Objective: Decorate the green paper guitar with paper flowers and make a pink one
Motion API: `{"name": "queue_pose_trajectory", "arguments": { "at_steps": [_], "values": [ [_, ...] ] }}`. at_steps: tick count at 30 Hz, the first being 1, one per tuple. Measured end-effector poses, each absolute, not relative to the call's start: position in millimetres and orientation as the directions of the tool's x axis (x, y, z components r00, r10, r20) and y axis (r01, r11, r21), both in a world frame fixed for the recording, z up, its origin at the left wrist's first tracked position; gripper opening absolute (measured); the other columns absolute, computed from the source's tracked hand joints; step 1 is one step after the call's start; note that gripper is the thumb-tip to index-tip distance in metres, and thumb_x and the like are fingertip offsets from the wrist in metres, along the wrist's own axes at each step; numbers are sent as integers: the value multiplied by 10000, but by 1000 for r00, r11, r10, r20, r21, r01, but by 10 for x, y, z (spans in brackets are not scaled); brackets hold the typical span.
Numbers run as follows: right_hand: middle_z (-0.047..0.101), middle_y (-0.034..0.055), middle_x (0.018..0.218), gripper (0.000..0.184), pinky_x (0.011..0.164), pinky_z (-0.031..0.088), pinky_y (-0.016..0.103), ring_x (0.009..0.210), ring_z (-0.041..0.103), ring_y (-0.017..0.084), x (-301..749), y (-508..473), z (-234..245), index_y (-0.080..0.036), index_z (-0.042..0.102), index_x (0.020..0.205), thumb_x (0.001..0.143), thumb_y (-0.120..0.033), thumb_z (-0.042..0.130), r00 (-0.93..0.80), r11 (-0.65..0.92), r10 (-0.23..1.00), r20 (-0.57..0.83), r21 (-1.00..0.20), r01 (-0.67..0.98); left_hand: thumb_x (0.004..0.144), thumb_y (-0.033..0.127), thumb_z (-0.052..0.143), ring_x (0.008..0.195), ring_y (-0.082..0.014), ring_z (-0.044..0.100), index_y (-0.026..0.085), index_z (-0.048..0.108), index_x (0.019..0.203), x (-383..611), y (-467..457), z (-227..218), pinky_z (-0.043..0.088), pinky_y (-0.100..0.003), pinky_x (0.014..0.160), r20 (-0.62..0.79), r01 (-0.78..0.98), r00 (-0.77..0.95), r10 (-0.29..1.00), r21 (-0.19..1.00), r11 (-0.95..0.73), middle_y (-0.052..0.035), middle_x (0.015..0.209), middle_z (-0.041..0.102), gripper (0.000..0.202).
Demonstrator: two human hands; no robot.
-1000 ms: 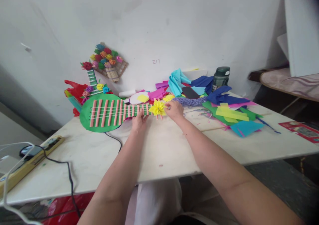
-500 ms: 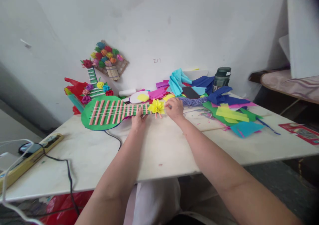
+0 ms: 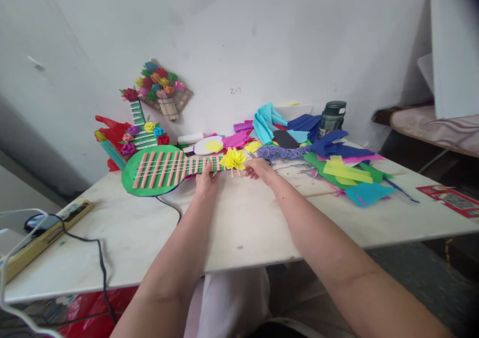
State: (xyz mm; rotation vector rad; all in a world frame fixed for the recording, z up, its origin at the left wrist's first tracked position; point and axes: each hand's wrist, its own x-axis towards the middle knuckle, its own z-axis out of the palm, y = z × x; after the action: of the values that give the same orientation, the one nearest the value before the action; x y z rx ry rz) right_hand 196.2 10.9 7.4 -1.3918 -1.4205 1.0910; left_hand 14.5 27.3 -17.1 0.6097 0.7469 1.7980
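Observation:
A handmade paper guitar [image 3: 129, 176] lies across the table, with a green body, pink crossbars and white strings. My left hand [image 3: 205, 178] is closed around its neck, thumb on top and fingers partly hidden underneath. Near the right end of the neck sits a yellow paper flower [image 3: 233, 159]. My right hand [image 3: 257, 169] is closed at that end, just right of the flower, fingers curled under and thumb against the edge. Pink pegs stick out below the flower. Behind my right hand lies purple yarn [image 3: 286, 152].
Coloured crepe paper [image 3: 348, 171] is heaped at the right and back. A dark bottle [image 3: 333, 116] stands by the wall. A second guitar with paper roses [image 3: 142, 137] leans at the back left. A power strip [image 3: 67, 218] with cables lies on the left.
My right hand has moved slightly down and turned, from beside the flower to the neck's end with fingers curled below. My left hand keeps its hold on the neck.

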Motion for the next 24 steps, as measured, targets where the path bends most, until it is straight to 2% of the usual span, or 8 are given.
{"name": "queue_pose_trajectory", "arguments": {
  "at_steps": [3, 9, 17, 19, 21, 24],
  "values": [
    [566, -15, 459, 157, 358, 295, 192, 345, 436, 63, 1939, 114, 58, -144, 546, 593, 715, -236, 580, -1, -38, 999, -39, -984, 172, 724, 137, 661, 806, -145, 645, 210, 587, 959, 152, 271, -171, 547, -308, 742, 61, -620, -320, 945, 741, -258, -41, 941, 672, 256],
    [550, -29, 443, 173, 336, 302, 195, 338, 417, 61, 1842, 72, 48, -161, 515, 533, 687, -168, 594, 71, -56, 996, -47, -989, 138, 720, 172, 675, 795, -142, 640, 209, 586, 954, 162, 286, -184, 551, -302, 719, 75, -593, -325, 943, 760, -265, -42, 960, 671, 253],
    [462, -50, 351, 206, 324, 330, 203, 329, 398, 76, 1783, 127, -30, -181, 507, 455, 596, -51, 583, 229, -19, 973, 38, -970, 242, 701, 187, 678, 943, -198, 631, 212, 594, 958, 249, 240, -167, 554, -318, 722, 156, -509, -356, 921, 795, -331, -68, 1074, 647, 272],
    [470, -48, 352, 206, 324, 338, 193, 329, 407, 72, 1772, 103, -4, -176, 501, 464, 595, -34, 574, 224, -36, 975, 2, -986, 166, 698, 191, 679, 957, -214, 629, 211, 594, 966, 271, 227, -162, 556, -329, 717, 164, -489, -366, 916, 804, -339, -79, 1104, 637, 282],
    [492, -46, 368, 195, 321, 329, 174, 328, 401, 58, 1764, 60, 43, -169, 490, 495, 613, -32, 563, 190, -81, 978, -82, -997, -14, 698, 202, 682, 970, -219, 626, 216, 589, 984, 282, 218, -160, 556, -334, 723, 171, -481, -360, 917, 808, -340, -82, 1116, 632, 301],
    [492, -45, 363, 166, 314, 305, 155, 315, 376, 43, 1772, -1, 120, -158, 483, 542, 661, -56, 538, 101, -211, 966, -239, -949, -234, 694, 232, 694, 972, -212, 624, 224, 578, 1021, 283, 213, -163, 554, -327, 735, 176, -484, -340, 924, 810, -332, -82, 1108, 637, 347]
  ]
}}
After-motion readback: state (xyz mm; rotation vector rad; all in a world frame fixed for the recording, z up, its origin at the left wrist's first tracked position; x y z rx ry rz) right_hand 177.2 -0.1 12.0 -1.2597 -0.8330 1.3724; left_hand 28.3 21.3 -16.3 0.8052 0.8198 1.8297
